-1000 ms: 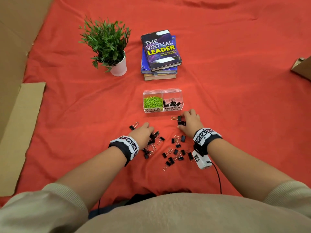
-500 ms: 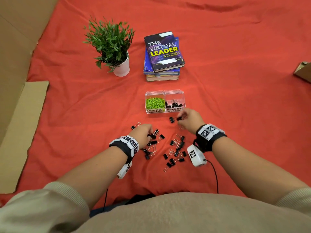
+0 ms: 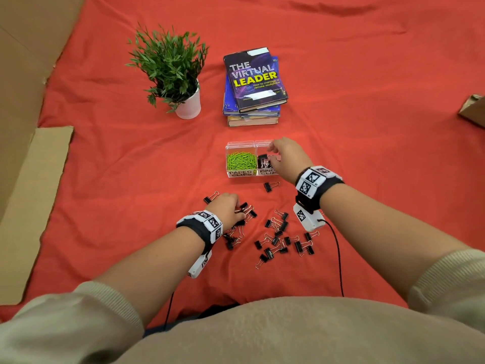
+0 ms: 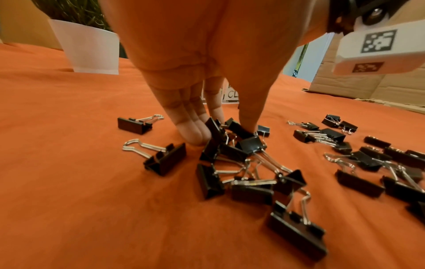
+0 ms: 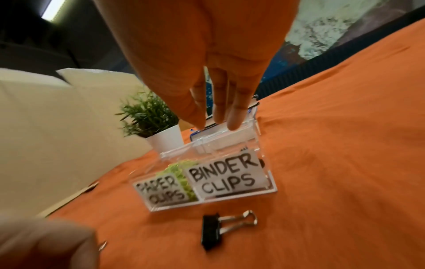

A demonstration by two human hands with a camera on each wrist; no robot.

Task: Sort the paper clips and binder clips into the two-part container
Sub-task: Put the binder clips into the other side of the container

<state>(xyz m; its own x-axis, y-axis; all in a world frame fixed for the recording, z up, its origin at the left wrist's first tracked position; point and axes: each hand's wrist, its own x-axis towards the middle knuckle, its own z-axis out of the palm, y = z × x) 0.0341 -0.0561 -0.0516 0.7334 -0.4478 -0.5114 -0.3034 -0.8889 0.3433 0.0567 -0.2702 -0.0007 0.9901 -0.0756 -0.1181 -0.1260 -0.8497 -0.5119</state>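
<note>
Binder clips (image 4: 251, 144) lie loose on the red cloth (image 3: 131, 179), the left hand (image 3: 227, 208) pinching 1 at the pile's left edge, the container (image 3: 240, 143) beyond, nearer the right hand (image 3: 287, 158), which hangs slack-fingered and empty over its right compartment

The left hand (image 4: 207, 63) pinches clustered binder clips (image 4: 250, 143) lying on the orange cloth (image 4: 80, 191).
</note>
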